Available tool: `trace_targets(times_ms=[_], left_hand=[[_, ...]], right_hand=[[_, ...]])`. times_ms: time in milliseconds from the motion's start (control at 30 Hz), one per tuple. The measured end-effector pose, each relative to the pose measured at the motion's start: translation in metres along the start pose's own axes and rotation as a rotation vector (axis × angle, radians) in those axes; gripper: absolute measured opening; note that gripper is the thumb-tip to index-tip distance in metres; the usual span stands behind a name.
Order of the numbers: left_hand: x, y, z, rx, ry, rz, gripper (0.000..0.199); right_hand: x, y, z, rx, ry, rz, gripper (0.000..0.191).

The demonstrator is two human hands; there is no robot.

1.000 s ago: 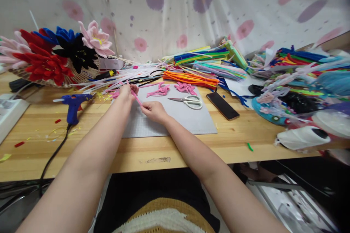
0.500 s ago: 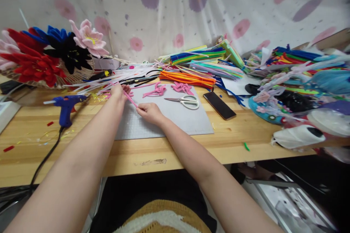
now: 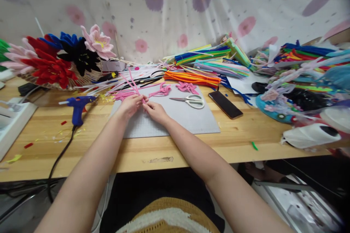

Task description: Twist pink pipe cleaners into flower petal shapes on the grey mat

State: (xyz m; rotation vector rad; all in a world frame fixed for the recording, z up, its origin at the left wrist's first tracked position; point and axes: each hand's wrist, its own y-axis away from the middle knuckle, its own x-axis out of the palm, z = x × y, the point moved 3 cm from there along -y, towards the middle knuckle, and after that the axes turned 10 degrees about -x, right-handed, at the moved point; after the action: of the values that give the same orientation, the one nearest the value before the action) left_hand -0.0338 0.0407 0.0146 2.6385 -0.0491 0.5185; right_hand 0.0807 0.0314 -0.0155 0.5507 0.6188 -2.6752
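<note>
Pink pipe cleaners (image 3: 133,83) rise from between my hands, their free ends spread apart in a V. My left hand (image 3: 132,105) is closed on them near their lower end. Close beside it, my right hand (image 3: 155,111) pinches the same pink strands. Both hands are over the grey cutting mat (image 3: 177,125). A shaped pink pipe-cleaner piece (image 3: 162,90) lies on the mat beyond my right hand, with another pink piece (image 3: 187,87) to its right. White-handled scissors (image 3: 194,102) lie in front of that piece. More pink pipe cleaners (image 3: 120,95) lie behind my left hand.
A blue glue gun (image 3: 78,111) with a black cord stands at left, near fuzzy flowers (image 3: 51,67) and a white power strip (image 3: 18,123). A phone (image 3: 225,104) lies right of the mat. Pipe-cleaner bundles (image 3: 193,79) line the back; a white roll (image 3: 311,135) is at right.
My hands have come together; the pink pipe cleaner stretched between them is now bent, with two ends pointing up and away. The whole view has shifted slightly.
</note>
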Motion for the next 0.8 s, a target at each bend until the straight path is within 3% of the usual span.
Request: trace_targets(times_ms=[167,267,433,500,633,800], left_hand=[[-0.019,0.003,0.003,0.165,0.125,-0.172,0.009],[-0.040,0.010,-0.005,0.111,0.351,-0.185,0.021],[-0.065,0.024,-0.020,0.217,0.666,-0.089,0.024],[-0.067,0.025,-0.022,0.235,0.683,-0.080,0.024],[-0.063,0.023,-0.018,0.218,0.631,-0.111,0.023],[-0.061,0.020,-0.013,0.184,0.466,-0.122,0.019]], right_hand=[[0.002,0.002,0.002,-0.019,0.098,0.055,0.033],[0.002,0.002,0.002,-0.017,0.155,0.051,0.035],[0.001,-0.012,0.003,0.144,0.319,-0.014,0.025],[0.007,-0.021,0.007,0.210,0.367,0.024,0.018],[0.032,-0.041,0.018,0.181,0.405,0.133,0.019],[0.056,-0.054,0.024,0.084,0.523,0.100,0.021]])
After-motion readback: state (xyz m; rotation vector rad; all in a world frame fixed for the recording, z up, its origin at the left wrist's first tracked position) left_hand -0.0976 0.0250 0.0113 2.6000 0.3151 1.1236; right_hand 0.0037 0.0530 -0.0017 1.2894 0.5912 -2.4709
